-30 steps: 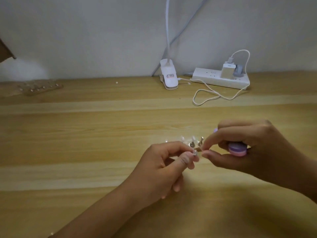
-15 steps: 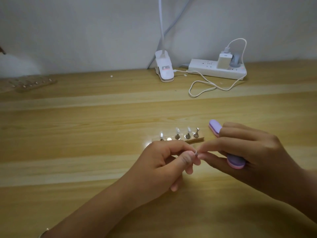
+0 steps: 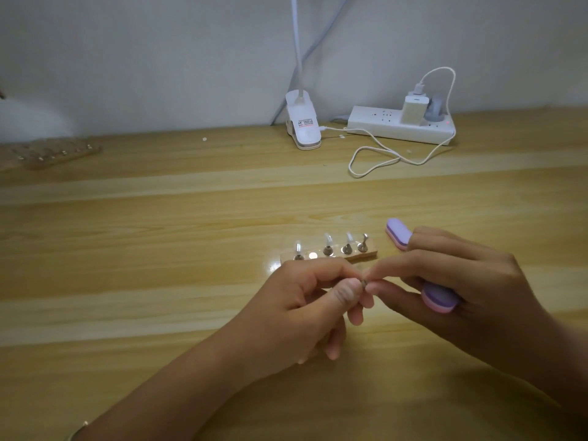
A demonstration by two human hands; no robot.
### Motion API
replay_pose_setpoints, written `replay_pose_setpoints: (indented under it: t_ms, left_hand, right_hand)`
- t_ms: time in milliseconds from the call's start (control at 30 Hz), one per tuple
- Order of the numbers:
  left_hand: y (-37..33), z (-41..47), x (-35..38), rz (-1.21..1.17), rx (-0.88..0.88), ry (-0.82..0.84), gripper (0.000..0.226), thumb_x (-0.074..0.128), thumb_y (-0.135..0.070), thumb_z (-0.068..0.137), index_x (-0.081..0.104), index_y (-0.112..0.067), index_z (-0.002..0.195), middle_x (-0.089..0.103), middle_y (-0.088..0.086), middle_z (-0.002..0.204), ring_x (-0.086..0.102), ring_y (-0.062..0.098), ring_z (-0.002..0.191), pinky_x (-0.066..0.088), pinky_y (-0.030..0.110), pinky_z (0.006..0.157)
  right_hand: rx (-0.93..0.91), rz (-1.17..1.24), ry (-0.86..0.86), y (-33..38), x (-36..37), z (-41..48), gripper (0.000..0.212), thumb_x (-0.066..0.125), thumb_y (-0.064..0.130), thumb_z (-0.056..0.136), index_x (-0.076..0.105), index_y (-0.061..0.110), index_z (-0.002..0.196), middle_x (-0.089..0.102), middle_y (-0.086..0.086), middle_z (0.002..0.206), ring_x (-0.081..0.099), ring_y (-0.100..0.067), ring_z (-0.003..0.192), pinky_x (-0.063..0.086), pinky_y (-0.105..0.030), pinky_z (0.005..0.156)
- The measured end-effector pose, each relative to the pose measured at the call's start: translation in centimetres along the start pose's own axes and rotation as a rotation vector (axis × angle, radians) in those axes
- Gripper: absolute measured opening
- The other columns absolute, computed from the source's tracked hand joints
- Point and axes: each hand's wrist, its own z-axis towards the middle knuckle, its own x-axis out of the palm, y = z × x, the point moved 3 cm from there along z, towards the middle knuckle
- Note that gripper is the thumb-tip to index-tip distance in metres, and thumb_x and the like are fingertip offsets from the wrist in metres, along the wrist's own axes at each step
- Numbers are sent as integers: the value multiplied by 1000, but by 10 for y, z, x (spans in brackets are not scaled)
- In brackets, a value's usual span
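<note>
My left hand pinches a small metal peg between thumb and forefinger above the wooden table. My right hand meets it: thumb and forefinger pinch the same peg's tip, while the other fingers curl round a purple and pink nail buffer block, whose far end sticks out behind the hand. Just beyond the hands lies a small wooden holder strip carrying several upright metal pegs, some with clear nail tips; one slot shows a bare metal disc.
At the back stand a white clip lamp base, a white power strip with a charger and a looped white cable. A second wooden peg strip lies at the far left by the wall.
The view has tilted down a little, so the holder strip and the buffer's far end now show beyond the hands. Both hands stay joined on the small peg.
</note>
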Motion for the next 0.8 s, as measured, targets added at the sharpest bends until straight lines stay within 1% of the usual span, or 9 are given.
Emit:
replay_pose_setpoints:
  t_ms: [200,267,367,433,500,567,633,700,800]
  left_hand:
    - [-2,-1,0,5,29,-1,19,50,-17,95,65,-14,84,54,-3,67,52,12,44,31,14,35]
    - [-2,-1,-1,47,62,-26,19,51,-16,94,67,-13,84,54,-4,66,51,12,44,33,13,37]
    - [-4,-2,-4,102,115,-72,17,54,-14,93,69,-8,87,57,-5,66,52,14,44,35,10,41]
    - [-5,-1,-5,91,127,-92,17,55,-15,93,70,-11,87,60,-3,68,54,15,46,36,14,38]
    - [-5,-1,-7,43,127,-106,15,57,-17,92,71,-14,87,64,0,73,58,15,49,38,18,34]
    - [-5,-1,-9,14,114,-126,15,59,-18,91,72,-12,89,67,2,77,61,16,52,40,20,34]
    - [-4,-1,-12,14,104,-154,14,60,-20,90,73,-14,90,69,3,81,63,16,55,42,23,34]
    - [-2,-1,-14,35,101,-181,12,61,-20,89,73,-17,90,70,4,83,65,17,56,44,25,35]
    - [0,0,-12,41,95,-186,11,62,-18,87,73,-17,90,70,5,85,67,20,59,46,27,35]
  right_hand:
    - [-49,34,27,6,2,0,8,80,6,81,77,1,87,40,24,87,33,0,77,38,-13,76]
    - [-61,36,12,7,3,0,7,80,5,81,77,0,86,38,27,90,32,-1,77,37,-13,76]
    - [-88,-28,-4,9,2,-1,5,79,5,83,77,1,84,44,18,79,31,-4,77,37,-15,75]
    - [-95,-80,-15,9,0,0,7,79,9,87,78,3,86,48,6,71,31,-6,75,38,-18,71]
    - [-42,-26,-23,7,-4,1,12,75,20,90,75,9,95,46,11,73,35,-3,70,41,-19,71]
    - [84,107,-14,4,-9,0,23,66,25,86,61,19,108,47,9,75,43,-5,66,46,-25,66]
    - [182,224,47,1,-10,-4,26,50,21,81,50,16,106,44,0,76,41,-13,66,45,-36,63]
    - [249,263,115,-2,-7,-8,23,38,18,82,45,12,103,42,2,80,39,-16,69,42,-40,65]
    - [250,236,182,-2,2,-7,18,36,14,89,44,17,105,44,7,92,46,-7,83,44,-32,83]
